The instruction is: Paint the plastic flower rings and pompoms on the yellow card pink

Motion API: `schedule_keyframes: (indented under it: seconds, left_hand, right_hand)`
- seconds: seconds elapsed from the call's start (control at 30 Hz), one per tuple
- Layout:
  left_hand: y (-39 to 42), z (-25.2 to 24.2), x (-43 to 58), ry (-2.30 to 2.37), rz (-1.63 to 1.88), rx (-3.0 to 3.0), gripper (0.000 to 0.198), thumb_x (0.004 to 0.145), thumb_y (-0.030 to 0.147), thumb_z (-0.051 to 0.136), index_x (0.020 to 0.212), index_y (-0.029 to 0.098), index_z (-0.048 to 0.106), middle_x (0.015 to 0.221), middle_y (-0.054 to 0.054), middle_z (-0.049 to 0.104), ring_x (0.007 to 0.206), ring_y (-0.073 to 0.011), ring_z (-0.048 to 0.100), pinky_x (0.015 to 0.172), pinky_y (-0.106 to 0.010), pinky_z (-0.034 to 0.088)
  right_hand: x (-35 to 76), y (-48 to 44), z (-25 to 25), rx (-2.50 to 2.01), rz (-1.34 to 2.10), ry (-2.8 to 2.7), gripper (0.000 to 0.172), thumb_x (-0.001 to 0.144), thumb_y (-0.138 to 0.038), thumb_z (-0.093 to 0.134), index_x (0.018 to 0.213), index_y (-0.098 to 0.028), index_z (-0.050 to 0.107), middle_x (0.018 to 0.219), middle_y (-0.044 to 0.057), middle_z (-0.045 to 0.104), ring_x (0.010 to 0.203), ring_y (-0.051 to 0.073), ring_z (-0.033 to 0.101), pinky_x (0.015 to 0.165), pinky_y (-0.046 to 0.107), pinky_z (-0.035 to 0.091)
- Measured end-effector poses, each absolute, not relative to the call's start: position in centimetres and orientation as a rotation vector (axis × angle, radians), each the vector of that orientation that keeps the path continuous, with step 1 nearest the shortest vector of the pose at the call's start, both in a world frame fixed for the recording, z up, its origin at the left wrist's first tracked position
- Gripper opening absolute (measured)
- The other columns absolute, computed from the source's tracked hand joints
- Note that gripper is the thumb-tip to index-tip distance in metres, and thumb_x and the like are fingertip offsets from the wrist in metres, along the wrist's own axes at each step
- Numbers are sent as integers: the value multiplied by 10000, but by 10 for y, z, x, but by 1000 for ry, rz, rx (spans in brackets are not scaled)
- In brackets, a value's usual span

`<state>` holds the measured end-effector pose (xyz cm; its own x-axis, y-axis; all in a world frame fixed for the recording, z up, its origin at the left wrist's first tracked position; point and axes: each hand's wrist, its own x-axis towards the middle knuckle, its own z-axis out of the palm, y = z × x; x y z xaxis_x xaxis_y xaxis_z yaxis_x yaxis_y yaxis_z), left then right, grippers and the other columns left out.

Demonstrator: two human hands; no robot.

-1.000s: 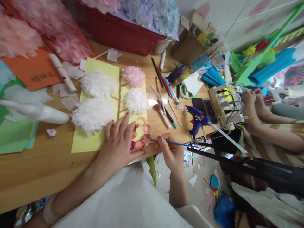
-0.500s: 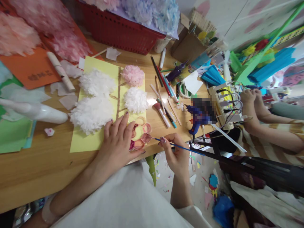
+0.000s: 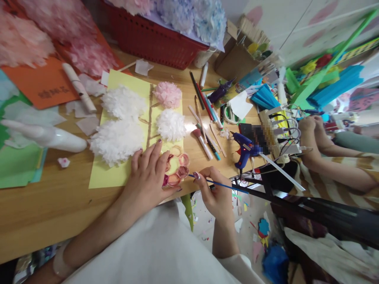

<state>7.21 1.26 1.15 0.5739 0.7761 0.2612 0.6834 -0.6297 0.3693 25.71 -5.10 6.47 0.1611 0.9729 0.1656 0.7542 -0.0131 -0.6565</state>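
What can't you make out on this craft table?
In the head view:
Paint tray: left part hidden under the left hand.
Brush tip: too small to tell whether it touches the tray.
Orange card: writing too blurred to read.
Fluffy blue ball: top cut off by the upper edge.

White top [image 3: 154, 244], pale left armband [image 3: 60, 263], shiny nail polish [image 3: 196, 175]

On your desk [image 3: 74, 209], you have one yellow sheet [image 3: 99, 177] carrying three white pompoms [image 3: 117, 142] and one pink pompom [image 3: 167, 94]. By the near edge you have one flower-shaped paint palette [image 3: 174, 165] and one blue paintbrush [image 3: 217, 183]; toward the right edge, one blue glue gun [image 3: 244, 148]; toward the far edge, one red basket [image 3: 156, 43].
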Motion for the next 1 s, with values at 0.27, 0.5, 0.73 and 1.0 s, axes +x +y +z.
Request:
schedule_keyframes:
  seconds: [0.27,0.5,0.73,1.0]
  left_hand:
    - [13,10,72,1207,595,2550,865,787,633,683,1385,56,440,1477,-337,461,1366,-441,433,1119,-616,274]
    - [13,13,72,1212,584,2551,847,762,591,729,1354,44,467,1478,-338,456,1356,-443,437,1108,-614,294]
    - [13,14,72,1212,593,2581,860,755,578,736,1359,32,461,1471,-336,464,1340,-439,447,1096,-606,311]
    - [12,13,71,1208,577,2604,861,755,569,745,1352,18,461,1494,-342,442,1348,-455,438,1105,-617,304]
  right_hand:
    - [256,-50,66,-1869,474,-1577,250,963,-281,563,724,-210,565,614,-19,621,545,123,559,526,238,421]
    - [256,-46,60,-1840,530,-1539,258,977,-285,538,732,-206,558,641,-10,612,590,133,563,564,248,419]
    - [255,-39,58,-1800,646,-1532,278,986,-298,537,724,-207,542,635,-23,597,592,126,552,580,248,411]
    - [253,-39,56,-1831,562,-1439,331,1004,-321,508,693,-209,512,601,-32,547,567,120,516,571,251,383]
